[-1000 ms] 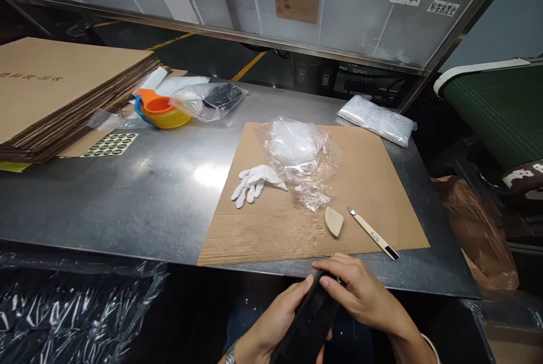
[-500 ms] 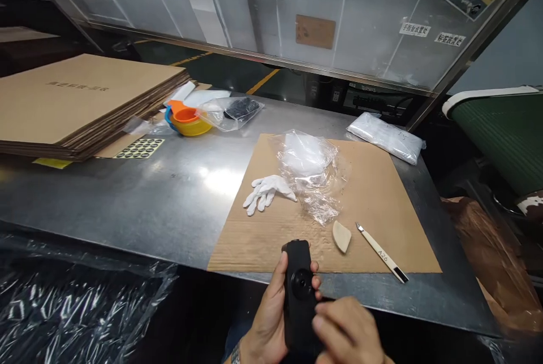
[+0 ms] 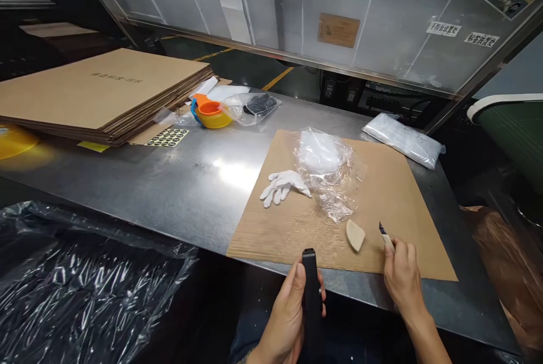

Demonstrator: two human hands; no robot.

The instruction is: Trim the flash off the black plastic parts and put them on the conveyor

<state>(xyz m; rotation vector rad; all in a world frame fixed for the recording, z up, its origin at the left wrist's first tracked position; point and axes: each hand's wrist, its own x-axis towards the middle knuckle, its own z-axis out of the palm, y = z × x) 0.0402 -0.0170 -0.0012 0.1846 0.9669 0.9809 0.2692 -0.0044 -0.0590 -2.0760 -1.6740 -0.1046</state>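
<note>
My left hand [image 3: 289, 302] is wrapped round a long black plastic part [image 3: 311, 302], turned so that its narrow edge faces me. It is held off the front edge of the bench. At the right of the cardboard, my right hand [image 3: 405, 273] is closed on the pale handle of a craft knife [image 3: 386, 238]; the dark pointed blade sticks out away from me. A beige wedge-shaped pad [image 3: 354, 235] lies on the cardboard sheet [image 3: 292, 239], between the two hands. Beyond it are a white glove [image 3: 283, 186] and crumpled clear plastic bags [image 3: 326, 166].
Stacked cardboard [image 3: 110, 87] stands at the left of the metal bench [image 3: 169, 189]. Yellow and orange tape rolls [image 3: 214, 118], a bagged black item [image 3: 259, 105] and a sticker sheet [image 3: 167, 138] lie nearby. A plastic-wrapped packet [image 3: 405, 139] sits at the back right. Black plastic sheeting [image 3: 93, 279] is at lower left.
My right hand has left the black part, moved right and taken hold of the craft knife on the cardboard. My left hand has turned the black part edge-on. The view has swung left.
</note>
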